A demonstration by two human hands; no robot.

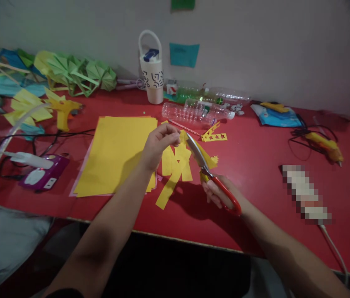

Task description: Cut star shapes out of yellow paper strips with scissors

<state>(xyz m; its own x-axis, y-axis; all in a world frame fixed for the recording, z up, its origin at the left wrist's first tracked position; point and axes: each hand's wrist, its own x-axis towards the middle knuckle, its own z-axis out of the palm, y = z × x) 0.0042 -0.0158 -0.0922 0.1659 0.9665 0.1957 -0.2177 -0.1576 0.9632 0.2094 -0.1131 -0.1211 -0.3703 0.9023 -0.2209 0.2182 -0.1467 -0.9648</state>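
Note:
My left hand (161, 142) pinches a small piece of yellow paper (183, 135) above the red table. Red-handled scissors (204, 167) are in my right hand (216, 190), with their blades pointing up and left against that paper. Another yellow paper strip (208, 157) shows just behind the blades. Below my hands lie several cut yellow paper pieces (175, 161), one a long strip slanting toward the table's front. To the left of them is a stack of yellow paper sheets (115, 153), partly covered by my left forearm.
Clear plastic bottles (190, 114) lie behind my hands beside a white tumbler (152, 78). A yellow glue gun (64, 111) and a purple power socket (44, 171) with cables sit left. Another glue gun (324, 145) lies right. Someone's arm shows at the far left.

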